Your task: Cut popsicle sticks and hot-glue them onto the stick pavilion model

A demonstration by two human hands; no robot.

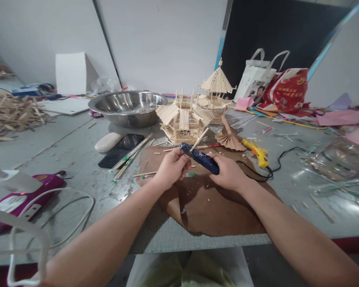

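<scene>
My right hand (229, 172) is closed round the near end of a dark blue hand tool (204, 160), whose exact kind I cannot make out. A thin wooden stick (200, 139) lies across the tool's far end and points up to the right. My left hand (172, 165) is pinched at that end, with the stick's lower part at its fingertips. Beneath both hands spreads a brown sheet (221, 211). Just beyond it stands a pavilion model built of sticks (184, 119), with several bare posts rising above its roof panels.
Behind stands a taller pavilion model (217, 83). A steel basin (128, 107), a phone (121, 150) and a white mouse-shaped object (107, 142) are on the left. To the right lie a yellow glue gun (257, 152) with a black cord and a folded brown paper fan (230, 139). A purple power strip (44, 195) sits nearer left.
</scene>
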